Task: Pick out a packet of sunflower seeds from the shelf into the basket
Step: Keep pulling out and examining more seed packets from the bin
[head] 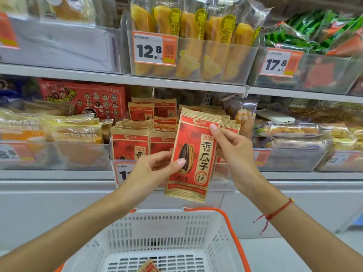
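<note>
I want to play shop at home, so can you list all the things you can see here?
Held sunflower seed packet: one, red and tan, in front of the middle shelf, above the basket.
Shelved sunflower seed packets: many, red and tan, standing in rows on the middle shelf.
Shopping basket: one, white with orange handles, at the bottom; a red and tan packet corner shows inside.
Yellow stick snacks: several bags, top shelf bin.
Price tags: 12.8 and 17.8, white and orange, on the top bins.
Red cartoon box: one, middle shelf, left.
Green striped bags: several, top right.
Left hand: pinches the held packet's left edge.
Right hand: pinches its upper right edge; red string bracelet on the wrist.
</note>
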`<action>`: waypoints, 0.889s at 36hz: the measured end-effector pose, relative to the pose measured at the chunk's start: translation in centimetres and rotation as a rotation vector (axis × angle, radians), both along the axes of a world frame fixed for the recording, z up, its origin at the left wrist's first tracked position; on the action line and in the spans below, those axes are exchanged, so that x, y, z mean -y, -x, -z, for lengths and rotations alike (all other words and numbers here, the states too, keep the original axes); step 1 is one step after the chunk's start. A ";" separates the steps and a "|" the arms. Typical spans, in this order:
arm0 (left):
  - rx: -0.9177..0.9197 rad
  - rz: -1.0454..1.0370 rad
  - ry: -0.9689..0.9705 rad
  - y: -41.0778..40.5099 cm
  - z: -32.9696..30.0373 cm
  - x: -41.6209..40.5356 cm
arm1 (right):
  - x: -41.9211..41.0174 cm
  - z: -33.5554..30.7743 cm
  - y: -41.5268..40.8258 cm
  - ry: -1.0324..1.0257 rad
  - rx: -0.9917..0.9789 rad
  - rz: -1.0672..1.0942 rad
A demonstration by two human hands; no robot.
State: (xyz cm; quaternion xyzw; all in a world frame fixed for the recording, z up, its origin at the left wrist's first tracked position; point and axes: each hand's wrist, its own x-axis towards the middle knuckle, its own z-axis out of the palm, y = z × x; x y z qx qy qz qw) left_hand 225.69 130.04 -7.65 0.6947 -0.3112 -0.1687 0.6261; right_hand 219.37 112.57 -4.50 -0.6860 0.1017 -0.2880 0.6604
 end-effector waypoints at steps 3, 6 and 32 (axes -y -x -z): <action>-0.011 0.018 -0.027 -0.2 0.1 0.0 | 0.2 -0.2 -0.1 0.012 0.006 0.017; -0.002 0.003 -0.042 -0.5 0.3 -0.1 | 0.5 -0.2 -0.1 0.056 0.059 0.058; 0.053 -0.330 0.269 -0.7 -0.2 -0.2 | -0.5 1.1 -0.4 0.202 -0.125 -0.294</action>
